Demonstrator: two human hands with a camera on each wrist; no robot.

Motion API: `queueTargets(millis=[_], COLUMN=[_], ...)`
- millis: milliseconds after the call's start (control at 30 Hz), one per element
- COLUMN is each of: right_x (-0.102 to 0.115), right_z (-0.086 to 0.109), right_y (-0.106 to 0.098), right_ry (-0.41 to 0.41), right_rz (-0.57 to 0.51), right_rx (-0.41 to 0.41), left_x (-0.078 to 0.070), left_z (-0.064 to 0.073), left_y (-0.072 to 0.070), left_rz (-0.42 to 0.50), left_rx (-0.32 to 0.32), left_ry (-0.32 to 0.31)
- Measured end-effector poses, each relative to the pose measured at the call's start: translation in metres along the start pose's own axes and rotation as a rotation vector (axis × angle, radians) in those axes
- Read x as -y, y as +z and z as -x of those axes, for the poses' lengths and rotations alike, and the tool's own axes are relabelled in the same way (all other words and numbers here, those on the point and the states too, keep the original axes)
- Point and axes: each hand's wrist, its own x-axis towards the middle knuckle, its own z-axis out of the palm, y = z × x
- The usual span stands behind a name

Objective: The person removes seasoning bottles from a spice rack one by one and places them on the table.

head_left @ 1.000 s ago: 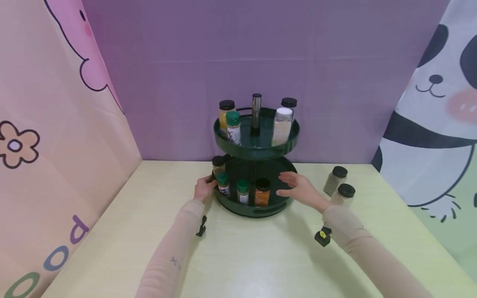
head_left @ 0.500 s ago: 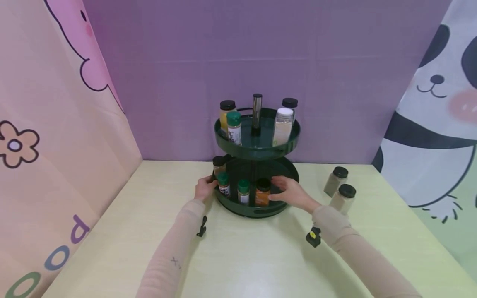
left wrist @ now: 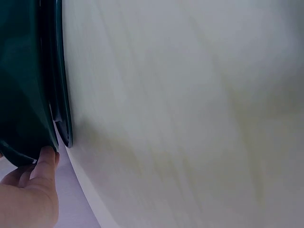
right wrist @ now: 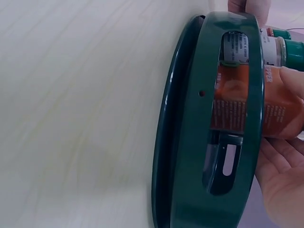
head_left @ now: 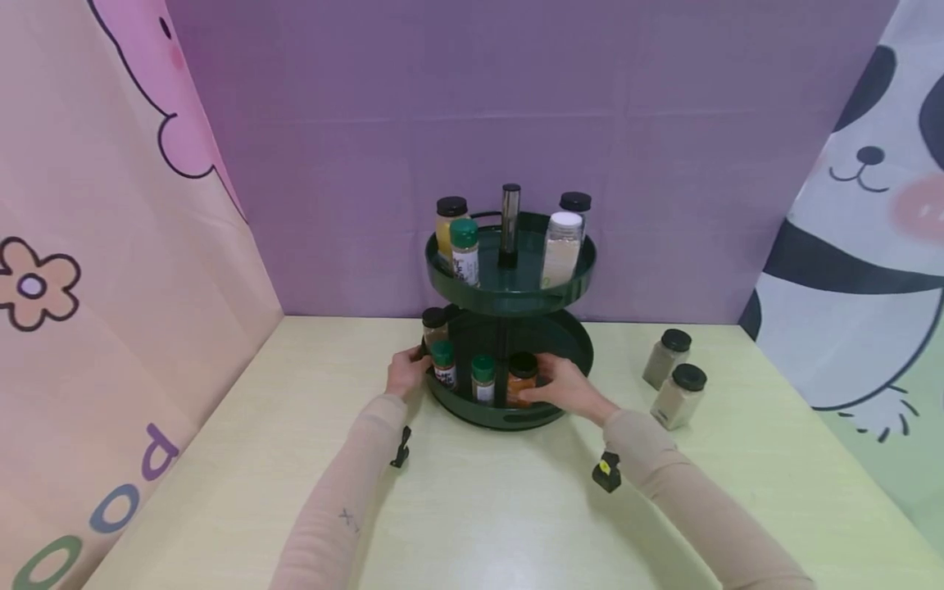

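Note:
A dark green two-tier spice rack [head_left: 509, 303] with round trays stands on the table. My left hand [head_left: 406, 373] holds the lower tray's rim [left wrist: 28, 118] at its left side, fingertips at the edge. My right hand [head_left: 568, 387] reaches into the lower tray and holds an orange spice jar [head_left: 522, 385] with a black lid, thumb in front and fingers behind. In the right wrist view the orange jar [right wrist: 232, 99] shows through the slot in the tray wall. Left of it stand two green-capped spice jars [head_left: 483, 379] and a black-lidded jar [head_left: 435, 326].
On the upper tray [head_left: 509, 303] stand a yellow jar [head_left: 444, 232], a green-capped jar [head_left: 465, 254], a white-capped jar [head_left: 561, 252] and a black-lidded jar [head_left: 577, 203] around the centre post [head_left: 510, 225]. Two black-lidded jars [head_left: 667, 359] stand on the table [head_left: 472, 508] at right.
My right hand has moved left across the lower tray, from beside the orange spice jar to gripping it. The left hand stays at the rim.

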Motion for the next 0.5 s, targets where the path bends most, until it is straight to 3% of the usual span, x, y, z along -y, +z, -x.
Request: queueTargets(millis=[500], right_x=[-0.0016], right_z=[-0.0043], right_y=[0.009], right_ry=[-0.07], right_rz=[0.046], right_rx=[-0.052], left_x=[0.0009], left_z=[-0.0023], left_y=[-0.0003], left_rz=[0.009], left_rx=[0.005], left_ry=[0.0])
